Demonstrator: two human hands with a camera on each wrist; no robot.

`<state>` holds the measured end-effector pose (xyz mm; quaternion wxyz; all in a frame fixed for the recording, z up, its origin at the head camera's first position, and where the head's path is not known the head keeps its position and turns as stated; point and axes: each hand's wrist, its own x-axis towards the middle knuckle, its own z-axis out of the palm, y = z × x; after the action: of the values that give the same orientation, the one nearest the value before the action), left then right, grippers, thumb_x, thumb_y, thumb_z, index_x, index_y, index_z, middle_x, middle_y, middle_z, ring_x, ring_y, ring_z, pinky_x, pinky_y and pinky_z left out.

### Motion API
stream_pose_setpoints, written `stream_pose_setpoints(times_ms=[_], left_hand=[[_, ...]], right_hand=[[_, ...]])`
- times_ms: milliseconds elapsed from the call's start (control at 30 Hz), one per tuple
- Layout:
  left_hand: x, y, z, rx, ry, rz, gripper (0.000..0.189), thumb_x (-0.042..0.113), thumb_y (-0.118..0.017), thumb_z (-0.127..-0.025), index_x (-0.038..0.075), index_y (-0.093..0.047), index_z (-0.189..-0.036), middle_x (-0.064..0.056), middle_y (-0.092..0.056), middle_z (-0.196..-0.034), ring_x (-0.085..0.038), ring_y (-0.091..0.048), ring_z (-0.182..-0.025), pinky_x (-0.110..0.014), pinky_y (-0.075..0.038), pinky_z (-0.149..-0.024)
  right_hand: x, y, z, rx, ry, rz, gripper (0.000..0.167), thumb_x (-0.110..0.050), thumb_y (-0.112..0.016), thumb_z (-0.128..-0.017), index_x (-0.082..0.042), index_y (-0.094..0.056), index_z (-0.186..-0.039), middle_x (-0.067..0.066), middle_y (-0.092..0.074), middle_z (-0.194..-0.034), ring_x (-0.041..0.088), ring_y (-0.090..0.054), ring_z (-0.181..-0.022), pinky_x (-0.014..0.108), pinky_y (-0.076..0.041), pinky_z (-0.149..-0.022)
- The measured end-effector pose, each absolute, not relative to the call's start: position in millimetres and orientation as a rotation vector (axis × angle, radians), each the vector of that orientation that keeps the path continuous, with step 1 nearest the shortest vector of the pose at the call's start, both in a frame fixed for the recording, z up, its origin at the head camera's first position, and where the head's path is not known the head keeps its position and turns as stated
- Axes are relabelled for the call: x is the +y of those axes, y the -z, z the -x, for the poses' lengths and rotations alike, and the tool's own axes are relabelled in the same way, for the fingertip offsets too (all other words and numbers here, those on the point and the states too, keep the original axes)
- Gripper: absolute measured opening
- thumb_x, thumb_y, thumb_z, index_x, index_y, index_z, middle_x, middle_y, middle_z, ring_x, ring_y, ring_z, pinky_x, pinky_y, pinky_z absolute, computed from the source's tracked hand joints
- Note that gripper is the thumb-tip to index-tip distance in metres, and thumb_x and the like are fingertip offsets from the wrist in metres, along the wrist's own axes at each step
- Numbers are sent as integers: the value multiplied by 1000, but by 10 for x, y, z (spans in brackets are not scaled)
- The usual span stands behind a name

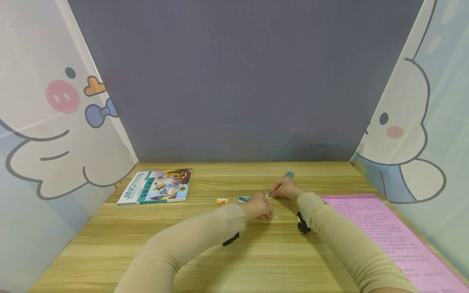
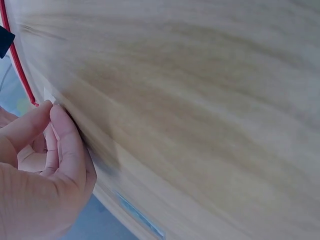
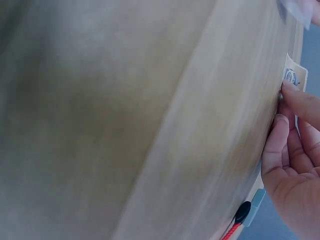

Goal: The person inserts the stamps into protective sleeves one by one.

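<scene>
My left hand (image 1: 261, 206) pinches a small, thin, translucent piece (image 2: 50, 96) between thumb and forefinger, low over the table. Beyond it, the fingertips of my right hand (image 1: 287, 188) grip the edge of a small postage stamp (image 3: 293, 76), pale with a dark blue print and a toothed edge. A blue stamp (image 1: 243, 199) lies just behind my left wrist, partly covered by it. Farther left is an orange and yellow stamp (image 1: 222, 201). Past my right hand sits a blue-grey item (image 1: 289, 174); a black bead and red cord show beside it in the right wrist view.
A picture-covered book (image 1: 157, 187) lies at the back left of the wooden table (image 1: 205, 264). Under my right forearm, a pink printed sheet (image 1: 381, 232) covers the right side. A grey panel (image 1: 242, 81) stands behind, with cartoon-printed curtains on both sides.
</scene>
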<state>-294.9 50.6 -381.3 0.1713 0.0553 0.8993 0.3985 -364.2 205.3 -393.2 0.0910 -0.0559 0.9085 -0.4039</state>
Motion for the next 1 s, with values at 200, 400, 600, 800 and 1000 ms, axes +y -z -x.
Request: stream_pose_setpoints(times_ms=[200, 400, 600, 800, 1000], left_hand=[[490, 3814, 2934, 2534, -1160, -145, 12, -3, -78, -77, 2, -67, -74, -3, -63, -72, -12, -59, -55, -20, -58, -57], [473, 3792, 2912, 2513, -1176, -174, 6, -3, -76, -79, 0, -71, -78, -4, -67, -74, -11, -60, -55, -21, -59, -59], [407, 3813, 2941, 2451, -1233, -257, 10, -5, -73, -81, -4, -71, -91, -7, -73, -89, -14, -69, -71, -20, -60, -65], [293, 3885, 3027, 2333, -1405, -300, 10, -1, -70, -85, -6, -70, -93, -11, -71, -92, -16, -67, -73, -24, -61, -69], [168, 3863, 3076, 2215, -1509, -364, 11, 0, -65, -90, -9, -67, -96, -15, -70, -101, -18, -64, -78, -31, -61, -76]], right_hand=[[2060, 3964, 3644, 2651, 1278, 165, 13, -3, -79, -78, 1, -72, -88, 0, -69, -77, 9, -61, -70, 23, -55, -65], [2092, 3975, 3645, 2586, 1326, 178, 15, -3, -74, -82, 2, -71, -96, 3, -68, -87, 11, -58, -75, 24, -54, -67], [2129, 3935, 3629, 2478, 1407, 182, 23, -1, -66, -85, 7, -65, -107, 4, -66, -91, 10, -59, -77, 24, -55, -70], [2135, 3886, 3582, 2369, 1527, 188, 27, 0, -61, -90, 13, -61, -114, 3, -67, -89, 10, -62, -80, 27, -57, -77], [2135, 3834, 3545, 2331, 1574, 217, 20, -4, -59, -93, 11, -64, -104, 3, -65, -83, 13, -61, -77, 30, -58, -79]])
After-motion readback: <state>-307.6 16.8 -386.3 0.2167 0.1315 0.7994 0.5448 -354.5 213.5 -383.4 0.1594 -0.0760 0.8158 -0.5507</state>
